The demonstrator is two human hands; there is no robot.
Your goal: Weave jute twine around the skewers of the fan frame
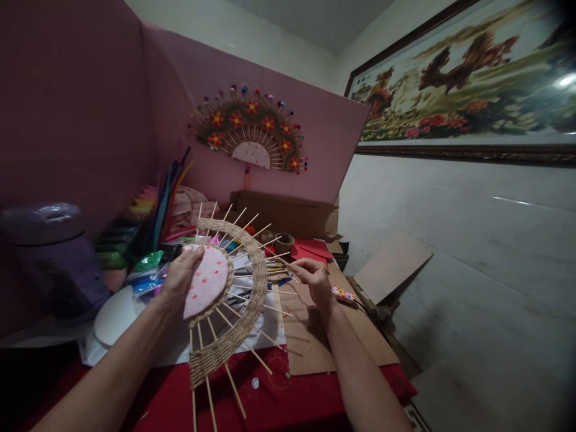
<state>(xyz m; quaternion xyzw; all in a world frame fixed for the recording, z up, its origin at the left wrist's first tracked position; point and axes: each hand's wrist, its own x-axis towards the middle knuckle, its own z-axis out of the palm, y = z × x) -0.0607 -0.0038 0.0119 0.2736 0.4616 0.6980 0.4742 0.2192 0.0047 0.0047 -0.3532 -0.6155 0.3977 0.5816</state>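
Note:
My left hand (pixel 180 276) grips a half-round fan (pixel 256 282) by its flat middle, thumb on the front. The middle is a pink fabric half-disc (pixel 207 277) with red dots. Thin wooden sticks spread out from it, and a wide band of brown twine is woven through them, leaving the stick ends bare. On the fan's right side, my right hand (pixel 312 277) is closed in a pinch on a thin strand of twine (pixel 282 260) near the stick tips. The fingers of my left hand behind the fan are hidden.
A finished-looking fan with flowers (pixel 252 129) hangs on the pink board behind. Left stand a purple bottle (pixel 54 264) and coloured pipe cleaners (pixel 168 192). A cardboard sheet (pixel 310 336), red paper (pixel 310 251), a cardboard ring (pixel 284 242) and a flower-patterned glue gun (pixel 342 294) lie right.

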